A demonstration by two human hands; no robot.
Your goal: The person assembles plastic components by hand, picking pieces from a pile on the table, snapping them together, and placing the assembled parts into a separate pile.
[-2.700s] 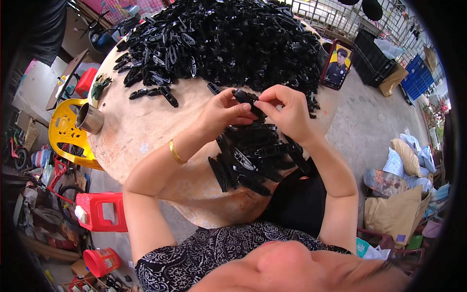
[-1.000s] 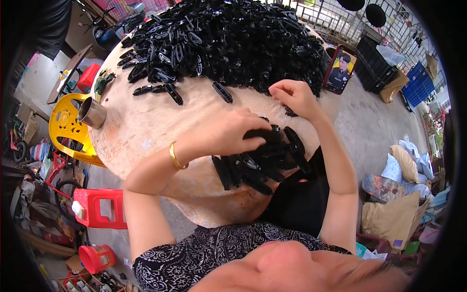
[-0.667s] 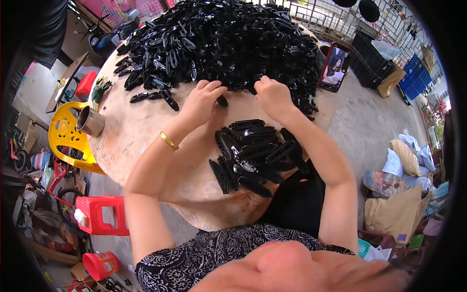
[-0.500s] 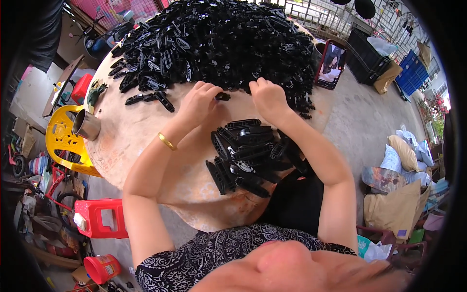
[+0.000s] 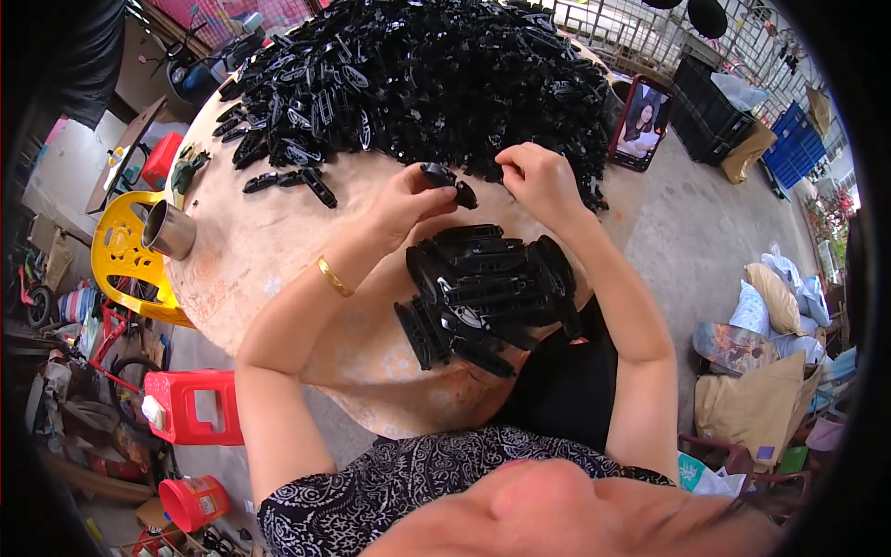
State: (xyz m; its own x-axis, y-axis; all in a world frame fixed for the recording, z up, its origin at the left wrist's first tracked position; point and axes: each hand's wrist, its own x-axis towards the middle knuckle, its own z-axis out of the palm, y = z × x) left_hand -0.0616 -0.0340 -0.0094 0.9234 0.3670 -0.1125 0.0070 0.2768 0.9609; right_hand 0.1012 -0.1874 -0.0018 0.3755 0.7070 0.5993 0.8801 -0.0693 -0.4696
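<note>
My left hand [image 5: 406, 206] is closed on a black plastic piece [image 5: 450, 185], long and rounded, gripped between thumb and fingers above the cloth. To its right, my right hand [image 5: 541, 186] has its thumb and fingertips pinched together at the near edge of a large heap of black plastic pieces [image 5: 418, 84]; whatever is between them is too small to make out. Just below both hands lies a smaller pile of similar long black pieces [image 5: 483, 288], near the table's front edge. Several loose ones [image 5: 295, 180] rest left of my left hand.
A pale patterned cloth covers the round table [image 5: 232, 278]. A metal cup [image 5: 169, 230] stands on its left edge, beside a yellow chair [image 5: 130, 251]. At the far right edge a phone [image 5: 640, 123] is propped up. A red stool [image 5: 193, 408] sits on the floor at left.
My left hand has turned and drawn slightly nearer, so the black piece in it shows more fully. My right hand has shifted right, away from the left. Pieces at the small pile's right side sit differently.
</note>
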